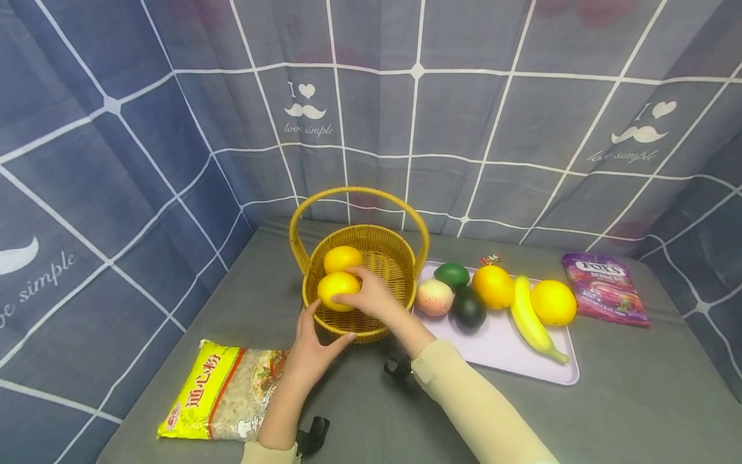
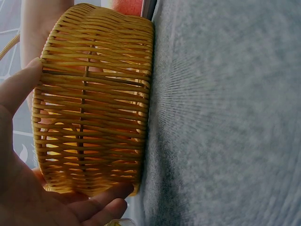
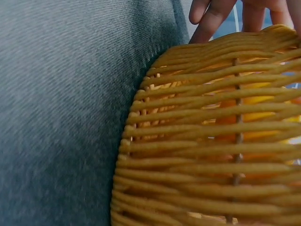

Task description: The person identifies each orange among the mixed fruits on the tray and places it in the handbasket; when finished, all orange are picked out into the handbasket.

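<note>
In the head view my right hand [image 1: 371,295] reaches into a golden wicker basket [image 1: 400,248] and holds an orange [image 1: 338,293] at its left side. Just behind that fruit lies a second orange [image 1: 342,259], inside the basket. My left hand [image 1: 312,351] steadies the basket from the front left. Seen from the left wrist, its thumb rests at the rim of the basket [image 2: 94,108] and its fingers [image 2: 106,202] lie along the woven side. From the right wrist, the basket wall [image 3: 202,141] hides most of the right hand's grip.
Right of the basket, a pale tray [image 1: 498,348] carries a peach [image 1: 435,298], avocado-like green fruits [image 1: 469,308], oranges [image 1: 493,287] and a banana [image 1: 530,319]. A purple candy bag [image 1: 605,290] lies beyond it. A yellow pasta bag [image 1: 232,390] lies at the left forearm.
</note>
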### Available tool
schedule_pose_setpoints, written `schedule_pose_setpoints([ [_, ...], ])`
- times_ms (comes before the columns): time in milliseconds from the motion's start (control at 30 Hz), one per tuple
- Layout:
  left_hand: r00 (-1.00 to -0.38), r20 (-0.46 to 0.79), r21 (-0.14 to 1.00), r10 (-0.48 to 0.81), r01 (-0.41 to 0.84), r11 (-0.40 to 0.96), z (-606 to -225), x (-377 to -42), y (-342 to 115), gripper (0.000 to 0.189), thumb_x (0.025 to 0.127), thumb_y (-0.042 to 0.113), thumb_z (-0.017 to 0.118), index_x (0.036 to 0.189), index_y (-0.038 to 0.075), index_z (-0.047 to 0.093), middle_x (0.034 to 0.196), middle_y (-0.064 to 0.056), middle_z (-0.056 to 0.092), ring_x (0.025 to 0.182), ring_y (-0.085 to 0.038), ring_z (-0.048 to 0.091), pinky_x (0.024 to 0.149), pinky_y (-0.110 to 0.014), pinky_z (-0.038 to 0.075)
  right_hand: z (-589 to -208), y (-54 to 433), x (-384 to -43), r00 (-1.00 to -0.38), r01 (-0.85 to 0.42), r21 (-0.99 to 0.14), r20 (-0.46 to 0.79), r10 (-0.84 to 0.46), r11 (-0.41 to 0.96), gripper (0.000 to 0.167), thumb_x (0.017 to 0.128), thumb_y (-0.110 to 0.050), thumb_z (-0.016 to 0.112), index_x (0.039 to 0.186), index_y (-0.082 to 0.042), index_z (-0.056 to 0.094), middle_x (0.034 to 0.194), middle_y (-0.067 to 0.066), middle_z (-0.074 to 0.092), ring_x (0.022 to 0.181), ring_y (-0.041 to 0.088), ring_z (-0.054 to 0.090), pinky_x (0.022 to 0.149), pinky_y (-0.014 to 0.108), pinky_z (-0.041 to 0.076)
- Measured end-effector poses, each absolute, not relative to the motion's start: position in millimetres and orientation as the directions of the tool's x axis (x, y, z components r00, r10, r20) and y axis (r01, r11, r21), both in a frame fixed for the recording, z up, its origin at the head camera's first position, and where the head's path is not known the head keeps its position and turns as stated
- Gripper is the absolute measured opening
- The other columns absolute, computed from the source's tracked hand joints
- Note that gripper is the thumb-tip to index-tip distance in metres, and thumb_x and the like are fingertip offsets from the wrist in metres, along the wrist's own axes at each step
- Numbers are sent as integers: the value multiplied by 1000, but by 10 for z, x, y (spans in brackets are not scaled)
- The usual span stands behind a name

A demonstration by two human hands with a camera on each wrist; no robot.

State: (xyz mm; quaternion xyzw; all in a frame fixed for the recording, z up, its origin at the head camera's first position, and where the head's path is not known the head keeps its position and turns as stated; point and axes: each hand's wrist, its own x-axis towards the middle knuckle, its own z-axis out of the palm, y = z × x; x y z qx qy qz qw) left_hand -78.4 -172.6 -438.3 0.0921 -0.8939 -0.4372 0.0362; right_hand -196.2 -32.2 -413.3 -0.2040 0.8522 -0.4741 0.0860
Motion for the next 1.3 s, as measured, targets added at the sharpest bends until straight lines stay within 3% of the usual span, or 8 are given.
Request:
schedule_pose_setpoints([
  [200, -981, -24, 790, -193, -137, 598, -4402, -780, -1715, 100, 79, 57, 73, 151, 13, 19, 156, -23, 10, 137, -45, 26, 101, -63, 31, -4196, -373, -1994, -894, -231, -840, -16, -449, 491, 74, 77, -42, 80, 136, -8, 52, 130, 10, 57, 114, 28, 56, 93, 45, 46],
  [733, -980, -20, 784, -199, -139, 606, -4395, -788, -1718, 99, 80, 52, 74, 151, 11, 18, 156, -24, 9, 136, -46, 27, 101, -63, 31, -4194, -406, -1995, -874, -272, -814, -15, -485, 514, 74, 77, -40, 80, 137, -7, 51, 132, 10, 56, 116, 28, 55, 95, 44, 45],
  [1300, -979, -26, 770, -200, -148, 621, -4376, -783, -1715, 102, 79, 57, 72, 151, 10, 18, 156, -24, 11, 135, -46, 29, 99, -64, 33, -4210, -411, -2003, -858, -313, -817, 24, -513, 485, 74, 78, -45, 78, 136, -6, 53, 136, 10, 54, 122, 28, 51, 100, 44, 41],
])
